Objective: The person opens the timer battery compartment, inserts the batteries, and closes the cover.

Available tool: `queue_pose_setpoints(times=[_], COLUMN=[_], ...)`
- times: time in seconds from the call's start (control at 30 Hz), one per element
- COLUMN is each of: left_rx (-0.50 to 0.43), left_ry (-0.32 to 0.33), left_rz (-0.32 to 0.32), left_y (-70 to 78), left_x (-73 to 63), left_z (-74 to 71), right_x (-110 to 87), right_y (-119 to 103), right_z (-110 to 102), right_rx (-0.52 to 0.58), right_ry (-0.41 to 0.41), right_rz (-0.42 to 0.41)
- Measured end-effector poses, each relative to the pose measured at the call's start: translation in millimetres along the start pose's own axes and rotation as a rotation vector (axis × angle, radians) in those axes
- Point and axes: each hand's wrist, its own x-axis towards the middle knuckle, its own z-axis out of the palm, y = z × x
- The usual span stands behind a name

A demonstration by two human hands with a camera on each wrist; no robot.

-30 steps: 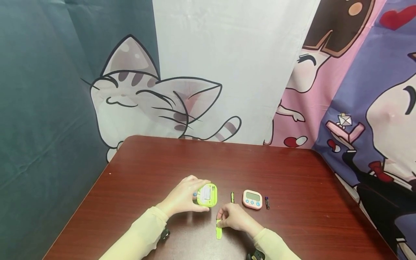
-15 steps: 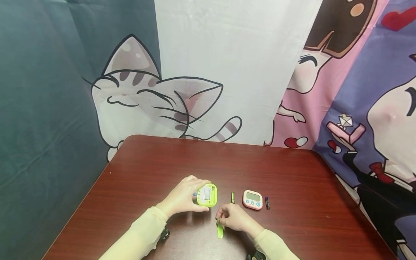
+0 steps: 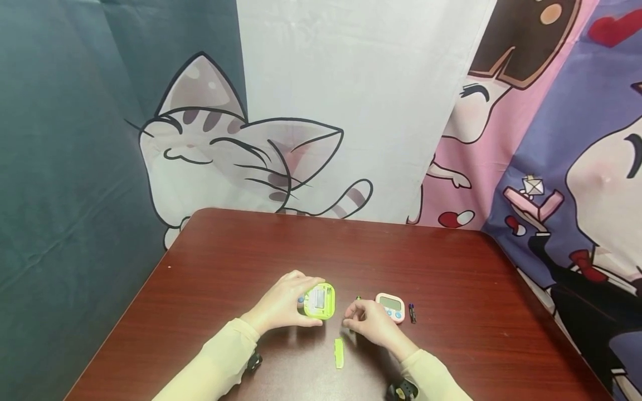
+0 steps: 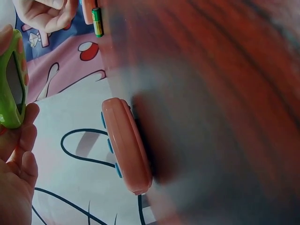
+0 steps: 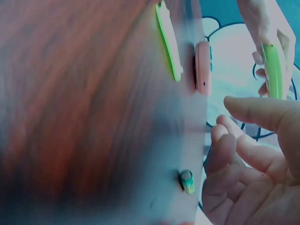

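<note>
My left hand (image 3: 283, 301) grips a lime-green timer (image 3: 321, 301) by its edges, its back toward the head camera and its battery compartment uncovered. In the left wrist view, one pink timer (image 4: 126, 145) with blue buttons sits on the table near that hand; in the head view it is mostly hidden. My right hand (image 3: 373, 323) hovers with loosely bent fingers, thumb and fingertips apart, holding nothing. Beside it a green battery (image 5: 186, 182) lies on the table. The narrow lime-green battery cover (image 3: 339, 353) lies below, apart from both hands.
Another pink timer (image 3: 393, 306), partly covered by the right hand, lies on the brown table (image 3: 251, 239). Just right of it is a dark battery (image 3: 412, 313). Printed cloth (image 3: 366, 83) hangs behind the table.
My right hand has let go of the battery cover, which now lies on the table, and has moved up and right to the green battery. The left hand keeps its hold.
</note>
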Motion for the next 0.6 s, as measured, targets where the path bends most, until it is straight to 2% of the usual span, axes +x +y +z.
queue_pose_setpoints(times=[0.13, 0.3, 0.43, 0.6], left_rx=[0.01, 0.022, 0.019, 0.028], left_ry=[-0.001, -0.002, -0.007, -0.005], left_rz=[0.003, 0.01, 0.009, 0.003], left_y=[-0.3, -0.4, -0.4, -2.0], left_x=[0.2, -0.8, -1.4, -1.7], left_z=[-1.8, -2.9, -2.7, -1.7], right_x=[3.7, 8.6, 10.1, 12.2], right_y=[3.2, 8.5, 15.0, 21.5], right_z=[-6.2, -8.5, -6.7, -5.3], right_rx=[-0.054, -0.262, -0.42, -0.544], right_ry=[0.095, 0.2, 0.217, 0.188], right_rz=[0.006, -0.003, 0.0, -0.014])
